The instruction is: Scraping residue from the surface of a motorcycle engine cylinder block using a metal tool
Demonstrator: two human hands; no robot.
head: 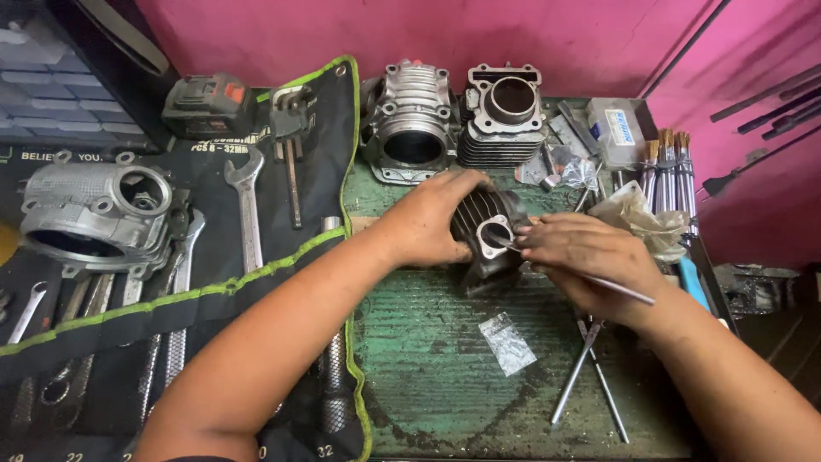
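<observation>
Head view: cylinder under left hand

I see a dark, matt finned metal cylinder under my left grip; my right grip pinches a thin shiny metal rod. Desk is worn green painted wood, rough and grimy. Tool roll is black cloth; wrench is smooth bright steel.
</observation>
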